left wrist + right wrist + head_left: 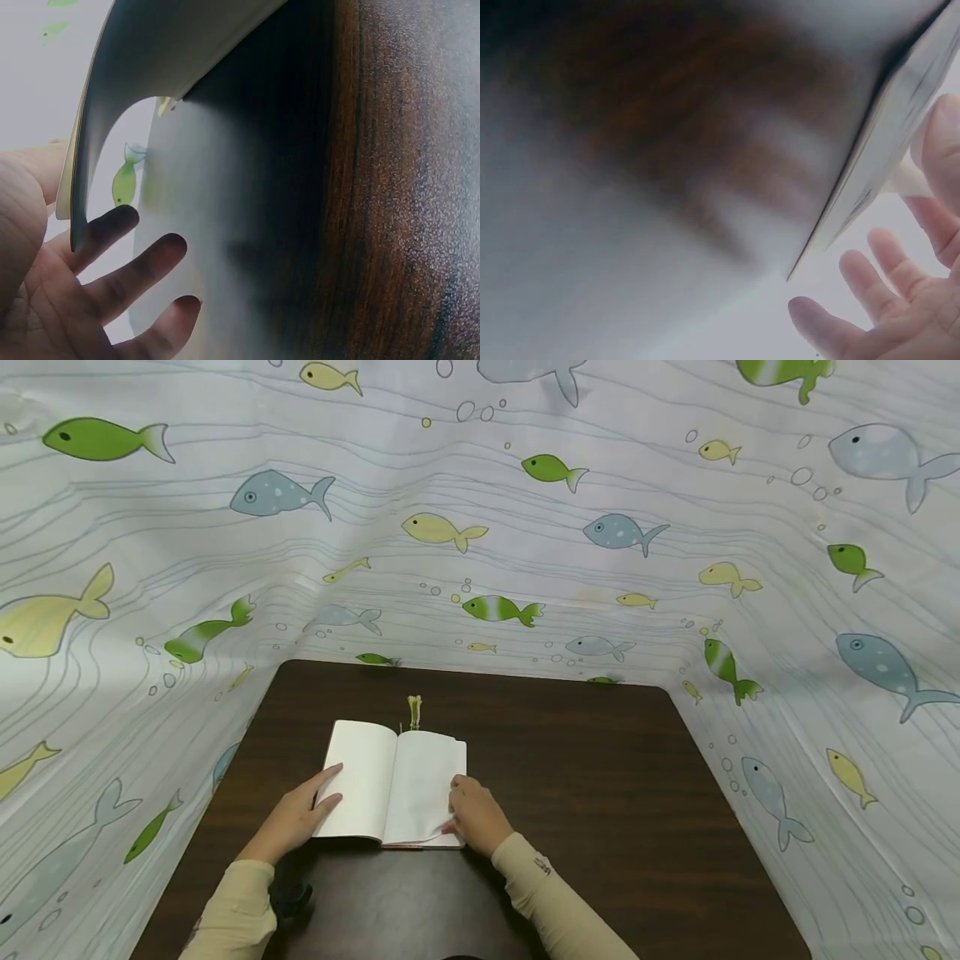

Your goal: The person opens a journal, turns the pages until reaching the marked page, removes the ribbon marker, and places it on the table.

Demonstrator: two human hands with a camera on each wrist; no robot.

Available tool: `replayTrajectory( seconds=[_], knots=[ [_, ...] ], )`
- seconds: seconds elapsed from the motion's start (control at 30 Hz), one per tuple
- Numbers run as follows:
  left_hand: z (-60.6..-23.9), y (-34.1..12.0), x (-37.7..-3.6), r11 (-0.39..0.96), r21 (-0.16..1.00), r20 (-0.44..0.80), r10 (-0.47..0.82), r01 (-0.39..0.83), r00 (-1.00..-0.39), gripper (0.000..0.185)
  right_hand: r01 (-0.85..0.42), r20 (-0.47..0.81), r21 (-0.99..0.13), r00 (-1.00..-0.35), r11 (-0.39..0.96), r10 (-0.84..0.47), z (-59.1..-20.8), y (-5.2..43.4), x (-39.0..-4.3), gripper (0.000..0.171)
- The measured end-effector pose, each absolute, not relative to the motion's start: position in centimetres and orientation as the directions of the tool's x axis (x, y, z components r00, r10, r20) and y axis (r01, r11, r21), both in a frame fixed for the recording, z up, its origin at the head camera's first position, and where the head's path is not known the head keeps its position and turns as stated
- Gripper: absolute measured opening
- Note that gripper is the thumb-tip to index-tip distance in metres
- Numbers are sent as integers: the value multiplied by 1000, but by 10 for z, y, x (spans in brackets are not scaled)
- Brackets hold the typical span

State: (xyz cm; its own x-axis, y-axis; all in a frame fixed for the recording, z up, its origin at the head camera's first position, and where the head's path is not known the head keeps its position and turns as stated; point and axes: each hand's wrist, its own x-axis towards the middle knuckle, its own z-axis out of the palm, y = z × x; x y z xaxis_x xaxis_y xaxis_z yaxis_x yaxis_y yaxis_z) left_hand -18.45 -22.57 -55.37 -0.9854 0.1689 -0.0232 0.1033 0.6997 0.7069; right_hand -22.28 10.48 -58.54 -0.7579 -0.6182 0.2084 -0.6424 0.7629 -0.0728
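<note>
An open notebook (360, 777) with blank white pages lies on the dark wooden table, left of the middle. My left hand (294, 818) holds its left edge. In the left wrist view the raised cover and pages (94, 112) pass between the thumb and the fingers (124, 277), which spread out beneath. At the lower right edge, my right hand (480, 814) pinches a page (423, 785) whose bottom corner is lifted and creased. The right wrist view has thumb and forefinger on that page (907, 176), with the other fingers (862, 281) loosely extended.
A yellowish tassel bookmark (415, 712) sticks out past the notebook's top edge. The brown table (600, 793) is enclosed at the back and sides by a white fish-print curtain (480, 568). A small black object (291, 897) shows beside the left sleeve.
</note>
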Motion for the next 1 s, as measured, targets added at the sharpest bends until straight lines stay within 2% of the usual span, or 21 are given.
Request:
replayTrajectory(
  seconds=[0.13,0.23,0.3,0.4,0.47,0.53,0.63,0.8,0.9,1.0],
  knots=[
    [-553,-225,-183,705,703,-32,163,94,-986,58,-645,266,-83,-749,760,-607,-585,104,-223,36],
    [-553,-225,-183,707,701,-29,160,94,-987,58,-624,311,-173,-769,762,-559,-584,103,-222,33],
    [-552,-224,-184,707,701,-29,159,94,-987,58,-590,318,-349,-805,728,-500,-583,103,-221,29],
    [-552,-224,-184,705,703,-33,158,89,-987,58,-488,281,-680,-863,547,-420,-579,100,-220,24],
    [-552,-224,-184,707,702,-32,157,90,-987,58,-382,234,-853,-889,356,-393,-574,97,-219,35],
    [-552,-224,-184,707,701,-25,157,95,-987,57,-287,192,-938,-899,197,-392,-569,93,-219,52],
    [-551,-223,-184,699,706,-5,163,112,-987,54,-169,142,-985,-890,26,-433,-560,85,-218,71],
    [-548,-222,-181,655,750,-15,157,93,-987,53,69,57,-981,-791,-181,-610,-551,70,-215,61],
    [-545,-222,-180,628,774,-28,159,80,-987,59,124,15,-981,-724,-151,-690,-553,58,-215,55],
    [-540,-223,-181,602,795,-43,171,70,-984,68,34,-14,-999,-688,-13,-726,-557,47,-215,53]
  ],
)
